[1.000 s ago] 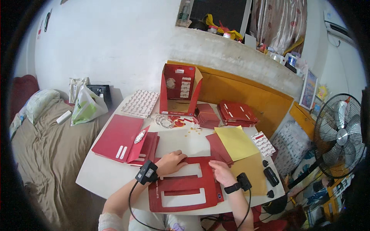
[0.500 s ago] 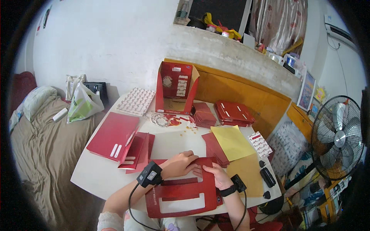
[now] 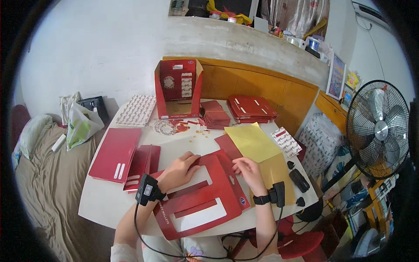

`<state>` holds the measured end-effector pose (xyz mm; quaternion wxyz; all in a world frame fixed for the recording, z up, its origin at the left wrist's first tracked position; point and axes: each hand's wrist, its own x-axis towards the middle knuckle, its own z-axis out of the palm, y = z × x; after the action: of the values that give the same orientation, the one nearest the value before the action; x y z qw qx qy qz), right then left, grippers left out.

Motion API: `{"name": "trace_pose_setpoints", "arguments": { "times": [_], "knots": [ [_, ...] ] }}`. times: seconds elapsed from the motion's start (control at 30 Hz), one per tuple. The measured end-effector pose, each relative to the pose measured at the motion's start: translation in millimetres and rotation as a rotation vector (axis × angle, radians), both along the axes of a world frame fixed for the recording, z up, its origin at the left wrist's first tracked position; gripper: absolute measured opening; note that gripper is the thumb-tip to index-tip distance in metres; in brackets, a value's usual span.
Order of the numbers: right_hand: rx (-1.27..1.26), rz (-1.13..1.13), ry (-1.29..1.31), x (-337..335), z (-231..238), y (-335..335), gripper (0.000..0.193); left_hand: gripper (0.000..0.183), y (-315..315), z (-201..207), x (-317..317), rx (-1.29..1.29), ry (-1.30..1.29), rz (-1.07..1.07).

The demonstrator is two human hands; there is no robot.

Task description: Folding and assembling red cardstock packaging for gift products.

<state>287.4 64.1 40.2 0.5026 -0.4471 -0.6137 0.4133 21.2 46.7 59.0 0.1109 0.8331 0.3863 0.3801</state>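
A red cardboard piece (image 3: 192,198) with two cut-out windows and a folded side panel (image 3: 235,185) lies tilted at the table's near edge, in front of me. My left hand (image 3: 179,169) is at its far left edge, fingers bent over the cardboard beside the upper window; the fingertips are partly hidden. Just above the side panel hovers my right hand (image 3: 248,174), its fingers loosely bent and apart, with nothing visible in them. Both wrists wear black strapped devices with cables.
Red folders (image 3: 115,153) stand at the left. Behind are a patterned sheet (image 3: 136,110), an open red display box (image 3: 198,94), a stack of small red envelopes (image 3: 216,114) and stacked red cartons (image 3: 252,108). Yellow sheets (image 3: 253,142) and a black case (image 3: 299,180) lie right; a fan (image 3: 381,130) stands beyond.
My right hand has let go of the cardboard's right part and lifted off. The cardboard has turned, its right side farther away, and the side panel has spread outward. The view has shifted.
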Motion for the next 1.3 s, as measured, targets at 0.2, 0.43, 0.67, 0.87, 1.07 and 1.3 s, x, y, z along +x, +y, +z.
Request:
{"name": "trace_pose_setpoints", "arguments": {
  "times": [0.2, 0.43, 0.67, 0.87, 1.07, 1.3],
  "knots": [
    [0.209, -0.021, -0.153, -14, -31, 11, 0.029, 0.027, 2, -7, 5, 0.069, 0.053, 0.028],
    [-0.017, 0.017, -0.212, -25, -13, -8, 0.027, 0.027, 1, -20, 4, 0.087, 0.148, 0.048],
    [-0.310, 0.219, -0.011, -32, 0, -20, 0.025, 0.028, -4, -21, 11, 0.039, 0.135, 0.001],
    [-0.517, 0.471, 0.457, -34, -14, -11, 0.019, 0.029, -13, -16, 21, 0.025, 0.144, -0.035],
    [-0.475, 0.494, 0.406, -37, -12, -13, 0.021, 0.030, -15, -18, 20, 0.025, 0.192, -0.002],
    [-0.340, 0.410, 0.269, -34, -22, -8, 0.019, 0.029, -17, -17, 26, 0.055, 0.204, 0.025]
  ]
}}
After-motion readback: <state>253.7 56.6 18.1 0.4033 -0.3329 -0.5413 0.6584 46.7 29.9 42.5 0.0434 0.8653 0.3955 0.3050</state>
